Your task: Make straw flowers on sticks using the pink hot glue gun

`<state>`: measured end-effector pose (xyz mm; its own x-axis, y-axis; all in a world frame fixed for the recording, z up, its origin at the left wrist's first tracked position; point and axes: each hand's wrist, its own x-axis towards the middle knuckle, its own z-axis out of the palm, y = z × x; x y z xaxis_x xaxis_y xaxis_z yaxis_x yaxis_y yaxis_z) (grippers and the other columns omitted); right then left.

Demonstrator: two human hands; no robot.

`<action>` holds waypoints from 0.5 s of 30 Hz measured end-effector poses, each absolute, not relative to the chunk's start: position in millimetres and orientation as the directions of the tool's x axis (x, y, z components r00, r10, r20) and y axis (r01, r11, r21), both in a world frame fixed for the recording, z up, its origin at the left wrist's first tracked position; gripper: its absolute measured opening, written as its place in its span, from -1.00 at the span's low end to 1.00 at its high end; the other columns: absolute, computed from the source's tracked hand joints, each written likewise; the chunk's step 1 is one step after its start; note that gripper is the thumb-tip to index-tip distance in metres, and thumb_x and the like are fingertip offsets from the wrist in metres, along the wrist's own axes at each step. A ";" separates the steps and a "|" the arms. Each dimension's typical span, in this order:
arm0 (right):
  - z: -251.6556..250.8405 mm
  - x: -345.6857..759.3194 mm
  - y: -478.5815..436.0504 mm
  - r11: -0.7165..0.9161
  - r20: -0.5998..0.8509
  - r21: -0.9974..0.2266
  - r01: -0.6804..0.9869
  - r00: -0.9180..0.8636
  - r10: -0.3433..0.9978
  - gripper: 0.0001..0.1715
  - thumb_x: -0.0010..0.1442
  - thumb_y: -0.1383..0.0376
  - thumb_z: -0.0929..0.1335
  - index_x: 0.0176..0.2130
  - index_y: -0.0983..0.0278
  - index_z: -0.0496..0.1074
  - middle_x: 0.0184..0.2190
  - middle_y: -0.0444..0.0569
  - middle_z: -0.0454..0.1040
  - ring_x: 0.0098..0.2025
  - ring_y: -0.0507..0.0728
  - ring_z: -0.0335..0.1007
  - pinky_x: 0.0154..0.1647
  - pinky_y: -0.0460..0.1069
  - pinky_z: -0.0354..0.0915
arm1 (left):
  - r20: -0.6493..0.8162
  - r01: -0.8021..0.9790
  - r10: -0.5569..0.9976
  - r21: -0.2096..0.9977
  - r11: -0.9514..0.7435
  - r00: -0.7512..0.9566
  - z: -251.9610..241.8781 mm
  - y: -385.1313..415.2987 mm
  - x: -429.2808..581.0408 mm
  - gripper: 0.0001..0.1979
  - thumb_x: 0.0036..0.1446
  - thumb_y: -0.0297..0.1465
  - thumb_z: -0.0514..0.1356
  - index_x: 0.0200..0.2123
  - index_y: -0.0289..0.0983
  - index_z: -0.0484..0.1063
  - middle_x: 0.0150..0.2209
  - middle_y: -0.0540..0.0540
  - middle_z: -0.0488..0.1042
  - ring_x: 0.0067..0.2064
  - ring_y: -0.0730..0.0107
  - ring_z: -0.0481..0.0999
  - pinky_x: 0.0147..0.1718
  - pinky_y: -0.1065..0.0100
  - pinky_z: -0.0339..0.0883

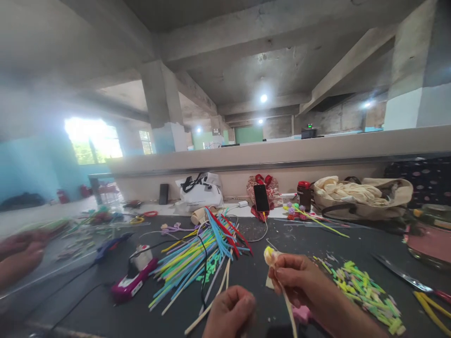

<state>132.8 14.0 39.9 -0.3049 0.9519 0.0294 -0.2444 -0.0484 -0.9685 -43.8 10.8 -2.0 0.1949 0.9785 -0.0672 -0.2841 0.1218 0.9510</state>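
My right hand [299, 279] pinches a small cream-and-yellow flower [270, 255] made of fuzzy pipe cleaner. Its pale stem [291, 315] runs down below my fingers. Lower and to the left, my left hand [230, 312] is closed, thumb against curled fingers; whatever it may hold is too small or hidden. Just left of that hand lies a heap of long coloured pipe cleaners [186, 265], with a few cream ones reaching toward it. Cut short pieces [366, 291] in green, yellow and lilac are piled right of my right hand. A pink item [301, 313] shows partly beneath my right wrist.
A magenta power strip [132, 284] with cables sits at left, by a blue glue gun [112, 246]. Scissors [405, 272] and a glass jar [430, 234] are at right. A phone [261, 198] leans at the back. Another person's blurred hand [21, 258] is far left.
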 end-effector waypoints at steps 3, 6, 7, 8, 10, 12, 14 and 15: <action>35.8 124.4 9.0 -0.123 -0.039 -0.972 -0.201 -0.376 0.926 -0.79 -0.14 0.25 0.42 -0.57 0.37 0.39 -0.75 -0.18 0.35 -0.81 -0.16 0.02 -0.80 -0.20 -0.17 | 0.013 -0.461 0.982 0.884 0.077 0.188 14.9 9.5 -45.9 -0.57 -0.15 -0.10 0.21 -0.76 -0.32 0.27 -0.78 0.10 0.20 -0.73 0.68 0.08 -0.76 0.58 -0.12; 32.9 117.7 3.6 -0.189 -0.100 -0.969 -0.161 -0.445 0.890 -0.85 -0.17 0.31 0.40 -0.60 0.37 0.40 -0.75 -0.16 0.38 -0.77 -0.14 0.09 -0.77 -0.20 -0.09 | 0.171 -0.556 0.940 0.831 0.025 0.296 29.2 10.9 -48.4 -0.57 -0.21 -0.10 0.25 -0.33 -0.29 0.48 -0.44 -0.09 0.50 -0.62 0.64 0.25 -0.75 0.60 -0.06; 32.2 116.1 2.1 -0.211 -0.120 -0.966 -0.146 -0.468 0.876 -0.87 -0.16 0.33 0.39 -0.60 0.38 0.41 -0.75 -0.16 0.39 -0.77 -0.13 0.10 -0.76 -0.20 -0.07 | 0.225 -0.576 0.910 0.817 0.019 0.348 32.1 12.3 -49.8 -0.46 -0.29 -0.13 0.30 -0.19 -0.27 0.44 -0.31 -0.15 0.52 -0.52 0.57 0.34 -0.69 0.59 0.06; 31.5 114.9 0.7 -0.231 -0.138 -0.964 -0.136 -0.486 0.863 -0.88 -0.14 0.34 0.38 -0.59 0.38 0.41 -0.75 -0.16 0.39 -0.78 -0.13 0.10 -0.76 -0.21 -0.07 | 0.273 -0.588 0.872 0.808 0.021 0.406 33.7 14.1 -51.2 -0.34 -0.37 -0.17 0.35 -0.09 -0.23 0.38 -0.22 -0.18 0.51 -0.40 0.47 0.40 -0.58 0.56 0.17; 28.9 113.4 -0.9 -0.258 -0.156 -0.957 -0.131 -0.517 0.842 -0.86 -0.10 0.33 0.36 -0.56 0.40 0.43 -0.75 -0.16 0.39 -0.79 -0.15 0.08 -0.76 -0.22 -0.07 | 0.339 -0.590 0.794 0.807 0.031 0.505 33.5 18.0 -54.0 -0.24 -0.44 -0.27 0.40 -0.03 -0.18 0.33 -0.15 -0.17 0.48 -0.19 0.29 0.40 -0.34 0.44 0.26; 24.0 113.3 -0.8 -0.266 -0.143 -0.951 -0.160 -0.533 0.834 -0.84 -0.06 0.33 0.35 -0.51 0.42 0.44 -0.74 -0.16 0.40 -0.78 -0.16 0.07 -0.76 -0.22 -0.06 | 0.359 -0.566 0.734 0.823 0.041 0.576 30.3 21.4 -55.6 -0.22 -0.44 -0.33 0.42 -0.02 -0.14 0.31 -0.14 -0.13 0.48 -0.12 0.23 0.38 -0.25 0.36 0.26; 17.0 114.0 1.4 -0.262 -0.112 -0.944 -0.200 -0.553 0.825 -0.84 -0.06 0.32 0.36 -0.50 0.42 0.45 -0.74 -0.15 0.41 -0.78 -0.16 0.07 -0.76 -0.23 -0.08 | 0.354 -0.543 0.716 0.839 0.041 0.601 26.5 23.2 -55.5 -0.23 -0.43 -0.39 0.42 -0.02 -0.14 0.31 -0.14 -0.12 0.48 -0.14 0.24 0.39 -0.26 0.35 0.26; 13.4 114.5 2.9 -0.261 -0.101 -0.941 -0.214 -0.560 0.823 -0.84 -0.06 0.32 0.36 -0.50 0.43 0.45 -0.73 -0.14 0.41 -0.78 -0.16 0.08 -0.77 -0.22 -0.09 | 0.348 -0.536 0.715 0.843 0.044 0.606 25.0 23.5 -54.9 -0.24 -0.43 -0.42 0.41 -0.02 -0.15 0.31 -0.15 -0.12 0.48 -0.15 0.24 0.40 -0.25 0.35 0.26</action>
<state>114.5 2.9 13.4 -0.5596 0.8226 -0.1007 -0.2144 -0.2611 -0.9412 -54.9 23.5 25.0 0.6064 0.7150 0.3478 -0.5358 0.0443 0.8432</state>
